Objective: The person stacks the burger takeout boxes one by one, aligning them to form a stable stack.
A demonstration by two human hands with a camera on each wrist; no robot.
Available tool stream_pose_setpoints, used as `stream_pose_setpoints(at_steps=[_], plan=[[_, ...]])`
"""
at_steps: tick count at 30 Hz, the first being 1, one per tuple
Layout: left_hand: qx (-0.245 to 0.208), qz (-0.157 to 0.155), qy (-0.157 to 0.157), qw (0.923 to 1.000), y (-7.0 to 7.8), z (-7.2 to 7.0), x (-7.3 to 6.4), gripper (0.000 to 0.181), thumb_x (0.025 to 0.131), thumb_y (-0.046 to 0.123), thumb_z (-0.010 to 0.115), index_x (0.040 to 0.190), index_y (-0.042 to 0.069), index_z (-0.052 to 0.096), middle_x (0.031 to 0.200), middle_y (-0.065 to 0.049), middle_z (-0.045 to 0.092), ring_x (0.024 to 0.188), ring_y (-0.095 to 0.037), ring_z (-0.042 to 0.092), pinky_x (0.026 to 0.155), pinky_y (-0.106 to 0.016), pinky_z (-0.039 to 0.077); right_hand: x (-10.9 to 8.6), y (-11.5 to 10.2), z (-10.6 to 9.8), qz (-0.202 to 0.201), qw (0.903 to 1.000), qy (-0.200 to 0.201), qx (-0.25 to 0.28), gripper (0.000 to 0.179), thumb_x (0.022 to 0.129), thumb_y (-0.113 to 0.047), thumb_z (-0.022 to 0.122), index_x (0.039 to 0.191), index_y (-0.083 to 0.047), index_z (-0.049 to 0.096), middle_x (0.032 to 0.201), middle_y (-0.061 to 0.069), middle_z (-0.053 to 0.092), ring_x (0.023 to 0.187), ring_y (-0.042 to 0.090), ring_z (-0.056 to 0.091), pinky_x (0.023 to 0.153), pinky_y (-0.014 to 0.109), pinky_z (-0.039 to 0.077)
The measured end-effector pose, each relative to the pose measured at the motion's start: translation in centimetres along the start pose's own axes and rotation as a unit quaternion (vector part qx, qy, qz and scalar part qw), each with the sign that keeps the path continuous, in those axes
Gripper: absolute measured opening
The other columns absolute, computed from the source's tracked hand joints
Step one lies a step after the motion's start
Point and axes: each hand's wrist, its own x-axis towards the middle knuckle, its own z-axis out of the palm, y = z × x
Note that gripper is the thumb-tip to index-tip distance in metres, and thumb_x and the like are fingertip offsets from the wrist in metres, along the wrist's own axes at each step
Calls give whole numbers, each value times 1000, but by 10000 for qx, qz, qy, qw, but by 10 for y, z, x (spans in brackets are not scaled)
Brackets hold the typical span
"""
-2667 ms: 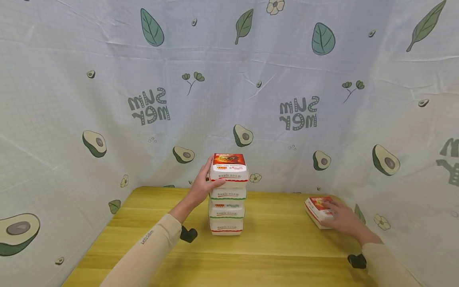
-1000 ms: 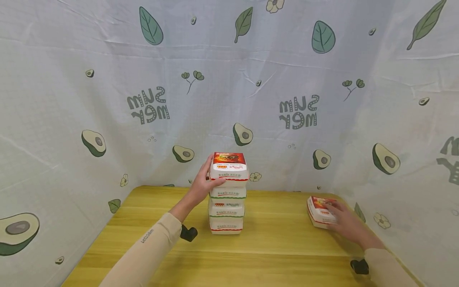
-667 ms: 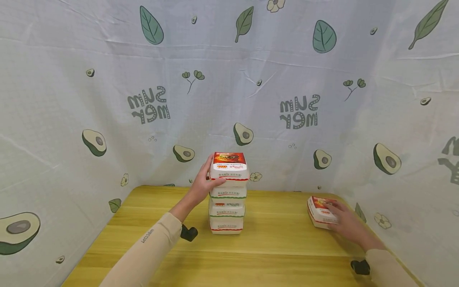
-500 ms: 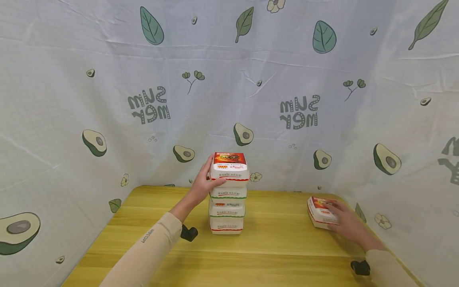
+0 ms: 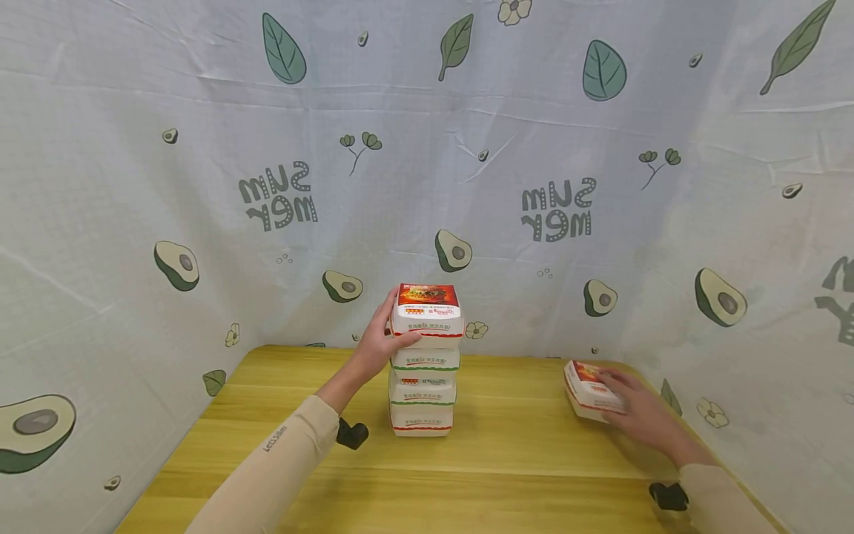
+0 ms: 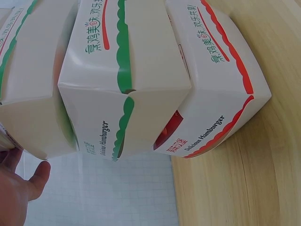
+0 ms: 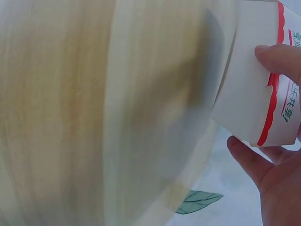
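Note:
A stack of several white hamburger boxes [image 5: 423, 393] stands at the table's middle, some trimmed in green and some in red. My left hand [image 5: 375, 347] grips the topmost hamburger box [image 5: 427, 320] from its left side, thumb across the front. In the left wrist view the lower boxes [image 6: 99, 70] fill most of the picture. At the table's right, my right hand [image 5: 640, 415] holds another red-topped hamburger box [image 5: 590, 389], thumb on its front side and fingers at its right. In the right wrist view this box [image 7: 249, 70] looks slightly raised over the wood.
The yellow wooden table [image 5: 520, 445] ends at a printed curtain [image 5: 400, 185] behind and at both sides. A black wrist mount [image 5: 351, 434] shows at the left wrist and another black mount [image 5: 669, 496] at the right wrist.
The right hand's box has shifted a little left and up in the last half second; before that it moved slightly right. The left hand and the stack stay put.

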Motion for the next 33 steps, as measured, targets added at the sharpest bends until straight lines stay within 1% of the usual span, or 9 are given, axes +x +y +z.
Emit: stream_pose_setpoints(at_steps=[6, 12, 16, 22, 28, 33], plan=[[65, 9, -16, 10000, 1, 0, 0, 91, 96, 18, 65, 163, 16, 4, 150, -21, 30, 117, -30, 57, 92, -38, 54, 6, -12, -7, -228, 9996, 152, -23, 77, 83, -25, 81, 148, -4, 45, 147, 29, 41, 123, 49, 47, 96, 71, 42], [36, 27, -10, 10000, 1, 0, 0, 91, 96, 18, 65, 163, 16, 4, 150, -21, 30, 115, -29, 58, 91, -38, 55, 13, -23, -15, -277, 9995, 131, 87, 78, 86, -26, 80, 152, -8, 42, 152, 28, 37, 128, 52, 41, 97, 73, 39], [18, 39, -5, 10000, 1, 0, 0, 91, 96, 18, 65, 164, 18, 4, 150, -21, 31, 114, -27, 58, 91, -37, 55, 18, -32, -20, -311, 9993, 139, 143, 77, 86, -27, 79, 152, -8, 43, 151, 30, 38, 128, 53, 43, 96, 72, 41], [40, 56, 9, 10000, 0, 0, 0, 91, 95, 17, 66, 164, 17, 5, 149, -21, 31, 113, -26, 59, 90, -37, 55, 21, -49, -29, -271, 9991, 66, 317, 78, 88, -26, 78, 154, -11, 40, 153, 28, 35, 125, 51, 45, 93, 69, 46], [72, 6, 22, 10000, 2, 0, -1, 92, 96, 18, 66, 163, 14, 4, 150, -22, 30, 115, -29, 58, 93, -39, 54, 25, -63, -36, -394, 9986, 92, 331, 76, 89, -27, 77, 154, -12, 40, 153, 28, 35, 125, 51, 46, 91, 70, 46], [48, -7, 29, 10000, 0, -1, 0, 92, 96, 18, 66, 163, 16, 4, 150, -21, 31, 114, -29, 58, 90, -39, 56, 29, -71, -39, -517, 9980, 128, 344, 75, 89, -23, 76, 155, -15, 40, 154, 27, 34, 126, 51, 45, 91, 70, 47]])
